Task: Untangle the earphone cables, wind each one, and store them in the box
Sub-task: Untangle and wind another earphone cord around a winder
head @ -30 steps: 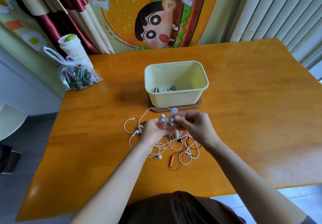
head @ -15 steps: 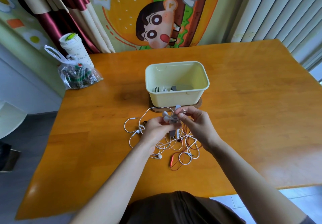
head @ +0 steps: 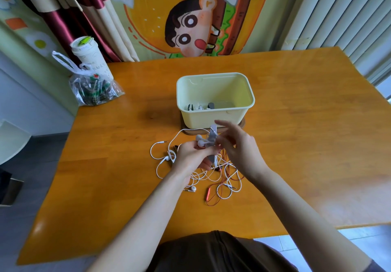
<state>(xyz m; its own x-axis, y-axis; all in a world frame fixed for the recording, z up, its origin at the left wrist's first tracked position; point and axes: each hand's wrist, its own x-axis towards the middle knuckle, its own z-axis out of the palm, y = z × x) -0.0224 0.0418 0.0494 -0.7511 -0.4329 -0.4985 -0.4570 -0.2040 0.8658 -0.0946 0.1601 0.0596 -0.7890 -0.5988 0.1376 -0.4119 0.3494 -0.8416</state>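
Observation:
A pale yellow box [head: 215, 119] stands mid-table on a brown mat, with some wound earphones lying inside at its front left. In front of it my left hand [head: 190, 157] grips a wound white earphone bundle [head: 206, 141], its two earbuds and a grey strip sticking up. My right hand [head: 237, 147] touches the top of that bundle with its fingers, index finger raised. Under both hands lies a tangle of white cables [head: 167, 155] and a thin red cable [head: 213, 193]; part of it is hidden by my hands.
A clear plastic bag [head: 93, 85] with dark contents and a white paper cup [head: 88, 58] behind it sit at the table's far left corner. The wooden table [head: 306, 134] ends in an edge close to my body. A wall hanging and curtains are behind it.
Both hands have risen slightly toward the box with the bundle. My right hand has loosened, its fingers spreading over the bundle's top. The tangle on the table has not moved.

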